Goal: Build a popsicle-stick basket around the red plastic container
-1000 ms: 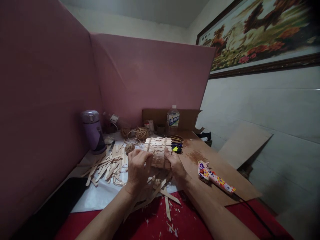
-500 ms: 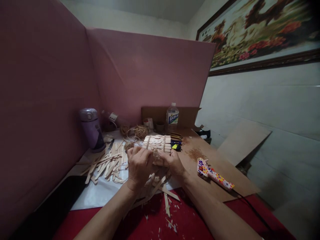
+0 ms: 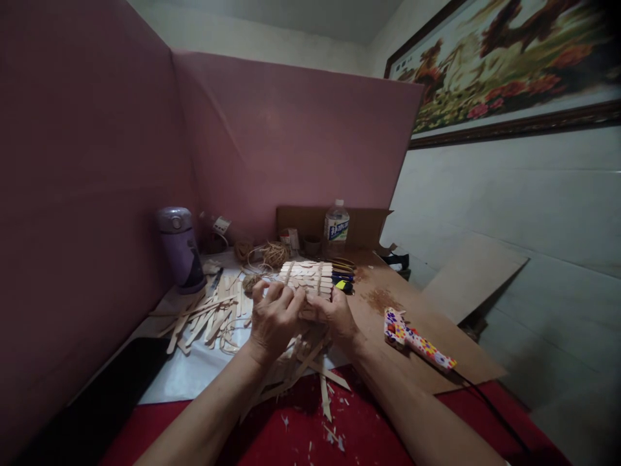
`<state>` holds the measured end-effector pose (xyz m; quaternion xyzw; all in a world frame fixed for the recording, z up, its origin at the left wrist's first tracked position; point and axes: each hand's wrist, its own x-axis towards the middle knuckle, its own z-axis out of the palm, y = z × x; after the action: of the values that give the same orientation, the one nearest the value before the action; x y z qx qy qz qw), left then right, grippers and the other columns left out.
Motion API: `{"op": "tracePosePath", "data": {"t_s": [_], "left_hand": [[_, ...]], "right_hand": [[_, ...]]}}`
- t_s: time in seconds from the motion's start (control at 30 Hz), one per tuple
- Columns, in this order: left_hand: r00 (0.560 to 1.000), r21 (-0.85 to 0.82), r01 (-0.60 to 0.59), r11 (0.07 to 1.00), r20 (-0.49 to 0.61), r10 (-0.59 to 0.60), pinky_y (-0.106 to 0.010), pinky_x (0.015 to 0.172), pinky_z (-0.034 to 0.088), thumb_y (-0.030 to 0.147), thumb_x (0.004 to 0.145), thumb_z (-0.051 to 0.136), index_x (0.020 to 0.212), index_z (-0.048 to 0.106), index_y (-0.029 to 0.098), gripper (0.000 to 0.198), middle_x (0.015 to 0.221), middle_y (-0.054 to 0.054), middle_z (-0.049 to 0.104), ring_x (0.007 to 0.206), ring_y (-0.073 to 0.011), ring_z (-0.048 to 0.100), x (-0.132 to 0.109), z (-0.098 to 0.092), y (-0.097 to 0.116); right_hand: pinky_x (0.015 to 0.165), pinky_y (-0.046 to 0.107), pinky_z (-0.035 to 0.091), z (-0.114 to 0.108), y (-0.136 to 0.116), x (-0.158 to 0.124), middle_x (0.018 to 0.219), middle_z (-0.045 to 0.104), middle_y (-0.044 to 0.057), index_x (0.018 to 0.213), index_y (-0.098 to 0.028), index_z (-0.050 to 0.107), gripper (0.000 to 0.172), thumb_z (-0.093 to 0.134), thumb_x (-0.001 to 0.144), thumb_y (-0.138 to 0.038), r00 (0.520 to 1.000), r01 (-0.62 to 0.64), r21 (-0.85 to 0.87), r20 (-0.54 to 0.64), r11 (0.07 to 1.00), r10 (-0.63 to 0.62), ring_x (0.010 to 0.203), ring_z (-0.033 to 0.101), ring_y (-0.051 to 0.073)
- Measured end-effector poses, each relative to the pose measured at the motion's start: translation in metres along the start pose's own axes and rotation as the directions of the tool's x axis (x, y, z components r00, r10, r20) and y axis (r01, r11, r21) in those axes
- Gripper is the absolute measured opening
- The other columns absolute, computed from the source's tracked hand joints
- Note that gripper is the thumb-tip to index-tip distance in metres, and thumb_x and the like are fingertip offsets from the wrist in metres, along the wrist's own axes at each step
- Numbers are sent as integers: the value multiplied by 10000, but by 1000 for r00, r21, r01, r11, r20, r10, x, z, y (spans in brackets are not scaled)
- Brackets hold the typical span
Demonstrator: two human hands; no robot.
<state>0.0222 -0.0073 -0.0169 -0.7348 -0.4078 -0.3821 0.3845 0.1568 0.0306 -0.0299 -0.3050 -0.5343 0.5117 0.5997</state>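
Note:
Between my hands is a small popsicle-stick model (image 3: 306, 275), its slatted top crossed by two twine bands. My left hand (image 3: 277, 317) is closed at its near left side, fingers bent over the near edge. My right hand (image 3: 339, 318) grips the near right side, thumb pointing inward along the front. The lower front of the model is mostly covered by my fingers. Below my hands, loose wooden sticks (image 3: 324, 388) cross each other at the table's front. A ball of twine (image 3: 250, 285) lies just left of the model.
Many popsicle sticks (image 3: 208, 320) lie scattered on the left. A purple flask (image 3: 180, 252) stands behind them. Twine bundles (image 3: 275, 254) and a clear bottle (image 3: 336, 226) are at the back. Pliers (image 3: 342, 264) lie behind the model. A flower-patterned glue gun (image 3: 417, 342) with a cord rests on cardboard (image 3: 436, 382).
My left hand has shifted slightly, its fingers now further over the front of the model. The right hand keeps its hold. The view has moved a little.

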Motion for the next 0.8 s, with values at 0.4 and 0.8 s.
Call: {"op": "tracePosePath", "data": {"t_s": [0.4, 0.8], "left_hand": [[1000, 20, 1, 1000, -17, -1, -403, 843, 308, 222, 892, 541, 910, 662, 175, 131, 661, -28, 618, 803, -228, 537, 3, -2, 1], [1000, -13, 30, 999, 4, -30, -402, 833, 318, 238, 875, 581, 930, 671, 191, 116, 662, -22, 615, 799, -223, 535, 0, 2, -3]], "right_hand": [[880, 425, 520, -3, 4, 5, 946, 753, 42, 952, -205, 719, 326, 735, 653, -335, 1000, 19, -61, 25, 998, -18, 929, 679, 261], [889, 417, 523, -3, 6, 3, 962, 753, 36, 1040, -220, 699, 386, 719, 687, -373, 1000, 21, -78, 22, 997, -20, 947, 679, 255]]}}
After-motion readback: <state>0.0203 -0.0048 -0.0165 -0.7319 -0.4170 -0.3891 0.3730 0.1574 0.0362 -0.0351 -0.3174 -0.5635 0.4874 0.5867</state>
